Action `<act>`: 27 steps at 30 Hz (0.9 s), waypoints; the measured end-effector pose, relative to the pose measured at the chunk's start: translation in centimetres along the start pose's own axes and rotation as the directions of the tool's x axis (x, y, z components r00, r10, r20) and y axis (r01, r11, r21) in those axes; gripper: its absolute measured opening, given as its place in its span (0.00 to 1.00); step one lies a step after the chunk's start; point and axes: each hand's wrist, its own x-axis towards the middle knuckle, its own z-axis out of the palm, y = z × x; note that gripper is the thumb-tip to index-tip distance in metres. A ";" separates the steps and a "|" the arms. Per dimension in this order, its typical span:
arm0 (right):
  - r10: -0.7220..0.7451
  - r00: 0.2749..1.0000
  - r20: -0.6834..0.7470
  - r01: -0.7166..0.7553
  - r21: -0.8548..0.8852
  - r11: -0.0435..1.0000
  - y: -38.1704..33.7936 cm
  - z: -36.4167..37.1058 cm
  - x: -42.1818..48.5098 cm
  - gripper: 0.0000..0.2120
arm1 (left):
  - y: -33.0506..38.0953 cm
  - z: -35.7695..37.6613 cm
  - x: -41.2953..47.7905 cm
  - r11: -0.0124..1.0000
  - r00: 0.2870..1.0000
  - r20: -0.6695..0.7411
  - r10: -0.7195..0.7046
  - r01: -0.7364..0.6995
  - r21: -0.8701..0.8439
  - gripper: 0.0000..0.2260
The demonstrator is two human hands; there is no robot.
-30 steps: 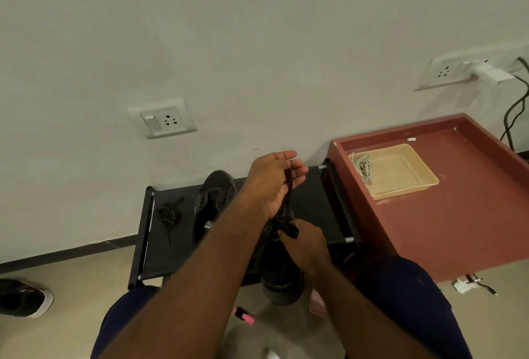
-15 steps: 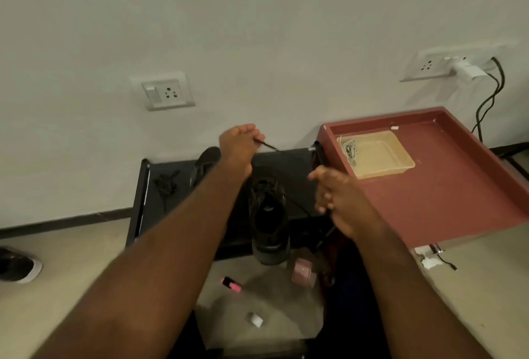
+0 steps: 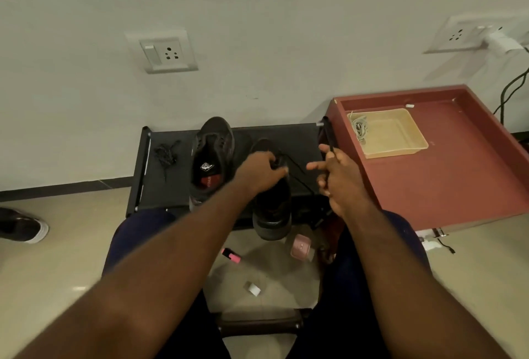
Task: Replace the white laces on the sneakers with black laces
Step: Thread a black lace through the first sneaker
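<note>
The near sneaker point(image 3: 272, 207), overhanging the black rack's point(image 3: 169, 187) front edge, is gripped at its eyelets by the curled left hand point(image 3: 262, 171). A black lace point(image 3: 297, 171) running from it is pinched by the right hand point(image 3: 340, 178), index finger extended. Farther right, white laces point(image 3: 360, 128) are held in a beige tray point(image 3: 396, 152).

The left hand point(image 3: 262, 171) grips sneaker point(image 3: 272, 207), right hand point(image 3: 339, 178) lace point(image 3: 297, 168).

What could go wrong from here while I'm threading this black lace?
1. The sneaker being laced overhangs the near edge of the rack. A hard pull while the left hand grips its front could tip it onto the floor.
2. The black lace runs loose toward the right hand, which appears to hold it only lightly, so it may slip free.
</note>
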 end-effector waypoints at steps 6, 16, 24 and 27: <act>0.125 0.985 -0.118 -0.146 -0.189 0.971 2.5 2.0 2.3 0.11 | -1.1 3.1 -2.6 0.998 0.982 -0.183 0.036 -0.045 -0.048 0.13; 0.023 1.000 0.005 -0.021 -0.243 0.970 4.2 4.0 2.2 0.16 | -2.4 4.0 -4.7 0.982 0.914 -0.370 0.165 -0.188 -0.026 0.15; 0.030 0.999 0.019 -0.023 -0.285 0.958 4.7 3.8 2.7 0.18 | -2.0 4.2 -5.3 0.989 0.909 -0.389 0.151 -0.136 0.065 0.08; 0.027 1.000 0.008 -0.023 -0.282 0.959 4.8 3.9 2.4 0.18 | -1.5 4.3 -4.8 0.991 0.917 -0.388 0.092 -0.045 0.128 0.07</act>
